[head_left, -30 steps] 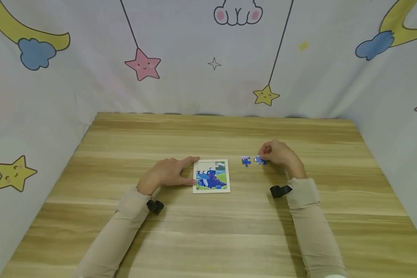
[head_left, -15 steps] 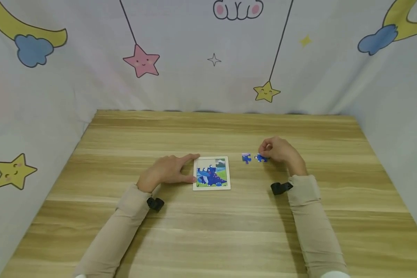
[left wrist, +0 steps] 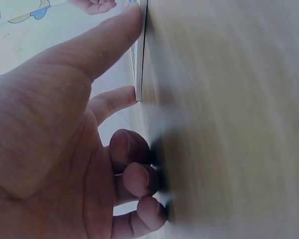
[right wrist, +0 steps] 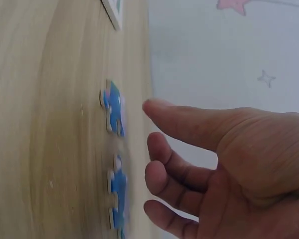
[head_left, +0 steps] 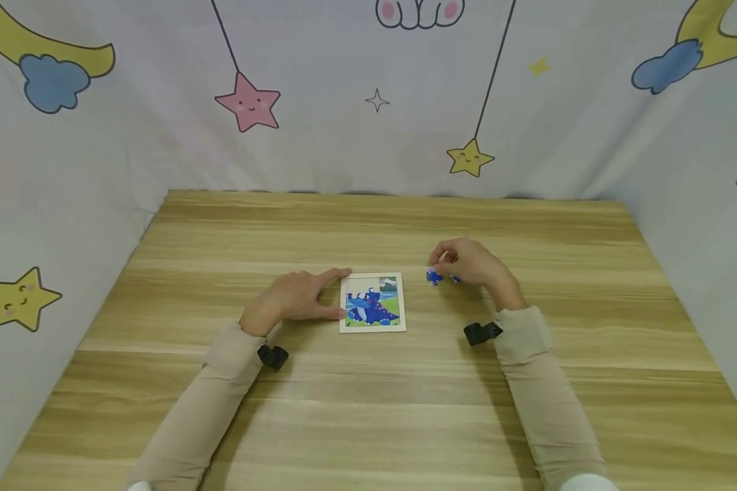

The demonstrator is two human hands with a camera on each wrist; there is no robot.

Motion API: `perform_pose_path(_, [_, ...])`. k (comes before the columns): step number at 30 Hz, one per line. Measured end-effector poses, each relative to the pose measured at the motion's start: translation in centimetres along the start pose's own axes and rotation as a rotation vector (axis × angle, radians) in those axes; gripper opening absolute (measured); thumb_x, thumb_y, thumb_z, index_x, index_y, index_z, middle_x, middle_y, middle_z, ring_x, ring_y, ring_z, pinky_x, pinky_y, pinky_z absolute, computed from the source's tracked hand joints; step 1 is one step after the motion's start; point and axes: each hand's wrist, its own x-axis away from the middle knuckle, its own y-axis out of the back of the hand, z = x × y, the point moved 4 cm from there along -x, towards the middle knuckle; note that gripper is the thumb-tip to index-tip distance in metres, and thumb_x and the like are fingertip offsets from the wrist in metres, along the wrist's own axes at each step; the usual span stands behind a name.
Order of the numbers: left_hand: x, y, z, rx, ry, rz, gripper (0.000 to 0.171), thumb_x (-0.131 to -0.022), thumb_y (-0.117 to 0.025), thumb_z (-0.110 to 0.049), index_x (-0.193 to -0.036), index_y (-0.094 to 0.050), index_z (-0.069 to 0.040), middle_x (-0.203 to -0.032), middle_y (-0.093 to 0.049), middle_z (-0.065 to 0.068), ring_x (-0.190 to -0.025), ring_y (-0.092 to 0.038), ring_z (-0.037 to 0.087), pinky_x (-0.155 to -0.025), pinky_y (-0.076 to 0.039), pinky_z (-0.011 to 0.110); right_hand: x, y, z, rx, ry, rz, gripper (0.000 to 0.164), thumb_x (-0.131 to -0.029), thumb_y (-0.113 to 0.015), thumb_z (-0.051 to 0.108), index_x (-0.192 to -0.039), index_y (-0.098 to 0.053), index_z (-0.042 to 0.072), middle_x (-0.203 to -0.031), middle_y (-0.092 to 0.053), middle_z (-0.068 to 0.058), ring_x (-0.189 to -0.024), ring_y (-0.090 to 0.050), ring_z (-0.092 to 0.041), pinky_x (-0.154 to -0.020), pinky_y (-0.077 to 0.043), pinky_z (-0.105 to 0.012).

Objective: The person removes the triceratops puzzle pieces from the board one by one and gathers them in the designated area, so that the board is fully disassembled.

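A small square jigsaw puzzle (head_left: 373, 308) in a white frame lies on the table, showing a blue dinosaur. Its upper left part has no pieces in it. My left hand (head_left: 295, 296) lies at the frame's left side, thumb on the left edge and index finger at the top left corner; its other fingers are bent near the tabletop in the left wrist view. My right hand (head_left: 473, 262) hovers above two loose blue jigsaw pieces, fingers loosely bent and holding nothing. In the right wrist view, the left piece (right wrist: 114, 107) and the right piece (right wrist: 118, 191) lie apart from the fingertips.
The wooden table (head_left: 368, 402) reaches back to a white curtain (head_left: 319, 136) printed with stars, moons and clouds. Small black cameras (head_left: 482, 333) sit on both wrists.
My right hand has left the right loose piece and moved left, over toward the left one. The left hand stays at the frame. The head view has tilted slightly.
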Motion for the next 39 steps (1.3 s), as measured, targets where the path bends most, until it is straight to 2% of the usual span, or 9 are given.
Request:
perform_pose_path(10, [-0.1,-0.1,0.2,-0.009,0.008,0.005,0.088,-0.087,-0.064,-0.066,-0.159,-0.028,-0.030,-0.062,-0.037,-0.001,-0.058,-0.033,0.016,-0.057,-0.034,0.034,-0.8,-2.5,3.0,0.013,0.070,0.025,0.018,-0.095,-0.067,0.007,-0.112,-0.072,0.005,-0.084,-0.059,-0.007,-0.072,-0.049,-0.019,-0.064,-0.041,-0.031])
perform_pose_path(18, [-0.4,-0.1,0.3,-0.012,0.010,0.003,0.088,-0.087,-0.063,-0.067,-0.159,-0.029,-0.029,-0.071,-0.053,0.005,-0.064,-0.046,0.020,-0.063,-0.043,0.037,-1.4,-4.7,4.5,0.077,0.157,0.083,0.020,-0.095,-0.070,0.011,-0.114,-0.073,0.007,-0.080,-0.059,-0.004,-0.071,-0.049,-0.017,-0.065,-0.040,-0.029])
perform_pose_path(25, [-0.5,-0.1,0.3,-0.012,0.006,0.007,0.088,-0.087,-0.063,-0.067,-0.159,-0.028,-0.029,-0.073,-0.054,0.006,-0.065,-0.047,0.020,-0.062,-0.042,0.036,-1.6,-5.4,4.7,0.126,0.105,0.060,0.021,-0.094,-0.072,0.015,-0.114,-0.074,0.012,-0.077,-0.057,-0.002,-0.068,-0.048,-0.017,-0.063,-0.037,-0.030])
perform_pose_path(30, [-0.5,-0.1,0.2,-0.009,0.015,0.019,0.088,-0.088,-0.062,-0.068,-0.159,-0.027,-0.030,-0.078,-0.057,0.006,-0.068,-0.048,0.021,-0.064,-0.043,0.036,-1.5,-5.6,5.0,0.200,0.063,0.040,0.025,-0.091,-0.076,0.022,-0.115,-0.073,0.015,-0.077,-0.058,-0.001,-0.067,-0.049,-0.016,-0.064,-0.037,-0.030])
perform_pose_path(35, [-0.4,0.0,0.2,-0.014,0.014,0.018,0.087,-0.088,-0.063,-0.066,-0.159,-0.028,-0.028,-0.073,-0.054,0.006,-0.064,-0.045,0.020,-0.060,-0.039,0.035,-1.1,-5.9,5.9,0.279,0.066,0.011,0.029,-0.088,-0.080,0.024,-0.115,-0.073,0.014,-0.074,-0.058,0.002,-0.066,-0.050,-0.015,-0.066,-0.037,-0.031])
perform_pose_path(39, [-0.4,0.0,0.3,-0.018,0.017,0.019,0.087,-0.088,-0.063,-0.066,-0.159,-0.029,-0.028,-0.079,-0.059,0.007,-0.066,-0.048,0.020,-0.062,-0.041,0.035,-1.1,-6.1,6.0,0.289,0.081,-0.001,0.028,-0.088,-0.079,0.022,-0.113,-0.071,0.013,-0.073,-0.057,0.002,-0.065,-0.050,-0.015,-0.066,-0.037,-0.032])
